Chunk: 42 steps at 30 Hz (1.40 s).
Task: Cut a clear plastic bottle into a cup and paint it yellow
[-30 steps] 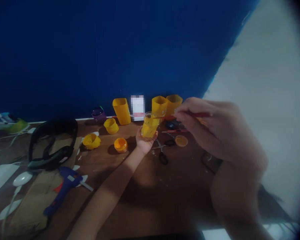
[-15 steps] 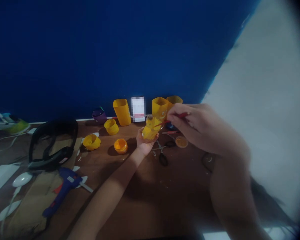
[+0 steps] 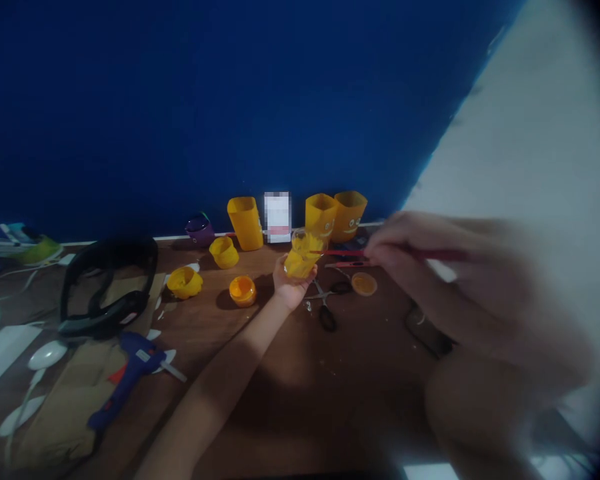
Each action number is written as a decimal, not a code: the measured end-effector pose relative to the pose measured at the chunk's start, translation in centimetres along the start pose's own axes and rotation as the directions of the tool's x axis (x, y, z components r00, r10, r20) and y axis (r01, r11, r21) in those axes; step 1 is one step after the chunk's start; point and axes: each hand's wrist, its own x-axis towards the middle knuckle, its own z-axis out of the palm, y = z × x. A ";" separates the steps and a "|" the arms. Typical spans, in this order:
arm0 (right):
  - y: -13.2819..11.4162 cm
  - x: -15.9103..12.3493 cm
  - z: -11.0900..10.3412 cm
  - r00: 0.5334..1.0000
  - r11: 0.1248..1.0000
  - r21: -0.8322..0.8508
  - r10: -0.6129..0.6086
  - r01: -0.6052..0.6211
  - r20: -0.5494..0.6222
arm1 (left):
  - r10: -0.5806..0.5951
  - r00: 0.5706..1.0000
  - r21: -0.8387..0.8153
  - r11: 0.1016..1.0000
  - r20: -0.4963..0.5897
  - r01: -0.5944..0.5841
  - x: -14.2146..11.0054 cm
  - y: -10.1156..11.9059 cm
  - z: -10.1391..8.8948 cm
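Observation:
My left hand (image 3: 289, 291) is wrapped round a clear cup (image 3: 300, 261) streaked with yellow paint, held tilted above the table. Blurred by motion, my right hand (image 3: 415, 257) pinches a red paintbrush (image 3: 344, 253). The brush lies nearly level, its tip at the cup's upper right side; whether it touches the inner or outer wall I cannot tell. An open jar of orange-yellow paint (image 3: 243, 293) stands left of my left hand. Below the cup lie scissors (image 3: 325, 303), and a round lid (image 3: 364, 284) with orange paint sits to their right.
Tall yellow containers (image 3: 245, 223) and a pixelated white screen (image 3: 278, 217) line the blue wall, beside a purple cup (image 3: 200, 230). Two short yellow pieces (image 3: 184, 283) stand on the left. A blue glue gun (image 3: 130, 373), cardboard (image 3: 63, 413) and a white spoon (image 3: 47, 355) lie front left.
My right hand has moved right and slightly down, drawing the brush back and levelling it. More of the rear yellow container shows. My left hand and the cup stay nearly still.

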 end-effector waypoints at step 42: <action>0.9 -1.0 -0.7 0.968 0.988 -0.033 0.138 -0.148 -0.210 | -0.033 0.999 0.066 0.997 0.021 0.032 0.0 -0.4 -0.1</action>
